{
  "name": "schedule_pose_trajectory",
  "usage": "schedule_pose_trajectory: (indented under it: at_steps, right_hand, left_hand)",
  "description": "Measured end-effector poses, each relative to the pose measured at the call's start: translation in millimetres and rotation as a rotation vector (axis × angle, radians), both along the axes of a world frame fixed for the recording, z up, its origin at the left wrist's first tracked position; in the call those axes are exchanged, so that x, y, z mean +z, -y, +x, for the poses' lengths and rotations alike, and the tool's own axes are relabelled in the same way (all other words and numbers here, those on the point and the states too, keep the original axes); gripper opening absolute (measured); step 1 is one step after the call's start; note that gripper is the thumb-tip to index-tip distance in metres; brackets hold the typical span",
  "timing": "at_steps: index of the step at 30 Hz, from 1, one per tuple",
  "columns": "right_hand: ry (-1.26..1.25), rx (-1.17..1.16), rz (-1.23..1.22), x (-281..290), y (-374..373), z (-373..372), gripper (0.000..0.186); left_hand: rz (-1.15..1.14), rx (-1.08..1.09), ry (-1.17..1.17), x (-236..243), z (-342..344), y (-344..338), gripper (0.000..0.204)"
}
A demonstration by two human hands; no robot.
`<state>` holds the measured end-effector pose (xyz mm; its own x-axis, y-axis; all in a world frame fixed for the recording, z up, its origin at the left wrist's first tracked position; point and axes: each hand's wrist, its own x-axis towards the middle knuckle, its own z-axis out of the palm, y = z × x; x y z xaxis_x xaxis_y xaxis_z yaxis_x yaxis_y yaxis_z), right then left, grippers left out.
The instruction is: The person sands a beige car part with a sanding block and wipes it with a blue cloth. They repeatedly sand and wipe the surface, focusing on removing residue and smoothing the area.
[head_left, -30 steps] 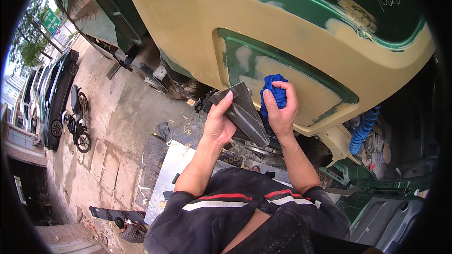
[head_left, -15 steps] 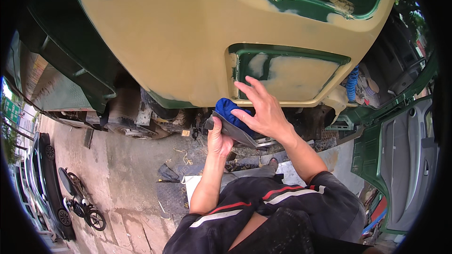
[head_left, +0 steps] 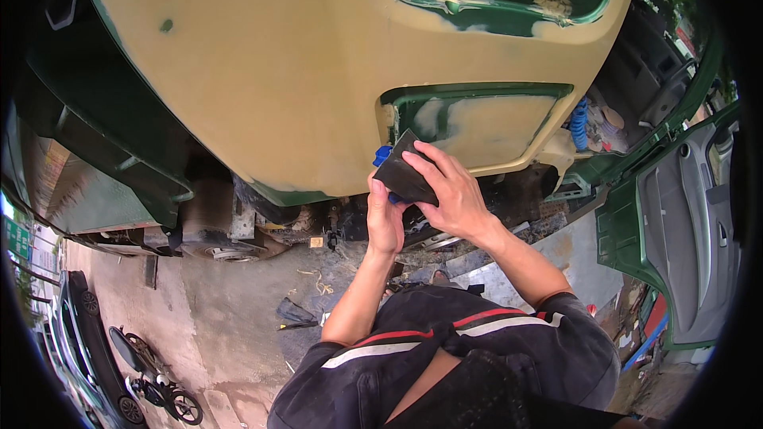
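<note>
In front of a vehicle's cab panel (head_left: 278, 71), both of my hands are on a dark grey sheet of sandpaper (head_left: 404, 178). Blue material, a cloth or pad (head_left: 382, 154), peeks out behind its upper left edge and below it. My left hand (head_left: 385, 221) grips the lower left side, thumb up along the edge. My right hand (head_left: 459, 200) lies over the right side, its fingers bent onto the sheet's face and its thumb underneath. Most of the blue material is hidden by the sandpaper. The panel is tan, with bare green patches around a recessed section (head_left: 497, 123).
An open green door (head_left: 675, 222) with grey trim stands at right, near a blue coiled hose (head_left: 579, 125). Under the cab is a wheel (head_left: 218, 218). A motorcycle (head_left: 155, 377) and a dark car (head_left: 87, 349) are parked at lower left.
My right hand, earlier spread open above the blue material, has come down onto the sandpaper. The sheet now faces up over most of the blue material. My view has shifted slightly.
</note>
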<state>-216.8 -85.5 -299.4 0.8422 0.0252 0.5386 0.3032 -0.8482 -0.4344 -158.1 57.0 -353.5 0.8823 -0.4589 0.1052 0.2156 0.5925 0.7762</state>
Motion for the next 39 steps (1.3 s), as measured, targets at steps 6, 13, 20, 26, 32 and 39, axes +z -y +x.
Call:
schedule_pose_trajectory:
  at_steps: [6, 13, 20, 26, 32, 39]
  right_hand:
    - [0.349, 0.036, 0.153, 66, 31, 9, 0.079]
    - [0.589, -0.453, -0.493, 145, 50, 77, 0.088]
    - [0.417, -0.032, -0.494, 133, 60, 117, 0.099]
    - [0.341, 0.06, -0.584, 150, 69, 110, 0.109]
    - [0.285, 0.071, -0.766, 157, 106, 107, 0.111]
    - [0.298, 0.166, -0.606, 169, 85, 124, 0.106]
  left_hand:
    - [-0.097, 0.099, 0.389, 45, 27, -3, 0.081]
    - [0.212, 0.958, 0.865, 100, 100, -17, 0.031]
    - [0.238, 1.38, 1.285, 154, 185, -38, 0.022]
    - [0.274, 1.439, 1.466, 152, 198, -45, 0.021]
    - [0.253, 1.423, 1.535, 150, 198, -47, 0.02]
    - [0.213, 1.42, 1.51, 139, 205, -45, 0.016]
